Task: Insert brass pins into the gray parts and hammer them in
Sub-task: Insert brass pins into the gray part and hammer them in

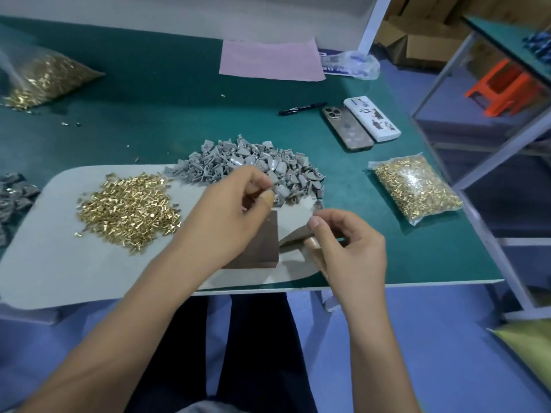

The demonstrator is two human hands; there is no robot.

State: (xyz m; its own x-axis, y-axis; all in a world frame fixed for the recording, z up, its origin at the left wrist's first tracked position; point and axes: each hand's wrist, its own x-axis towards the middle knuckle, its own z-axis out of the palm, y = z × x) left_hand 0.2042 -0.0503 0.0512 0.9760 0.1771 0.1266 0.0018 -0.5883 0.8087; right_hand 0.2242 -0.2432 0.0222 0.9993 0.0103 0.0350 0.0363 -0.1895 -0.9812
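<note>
A heap of gray parts [253, 163] lies at the back edge of a pale gray mat [59, 263]. Loose brass pins [128, 208] are piled on the mat to its left. My left hand [232, 213] reaches over a brown metal block [256, 248] to the near edge of the gray heap. Its thumb and forefinger pinch a gray part [280, 190]. To the right of the block, my right hand [348, 245] grips a tan wooden handle [317, 254], seemingly a hammer's. The handle's head end is hidden.
A sealed bag of brass pins [417, 186] lies at the right, and another bag [44, 81] at the far left. Darker gray parts [15, 195] sit at the left edge. Behind are a phone [347, 128], white case [371, 119], marker [301, 108] and pink sheet [271, 59]. A metal shelf frame [477, 174] stands to the right.
</note>
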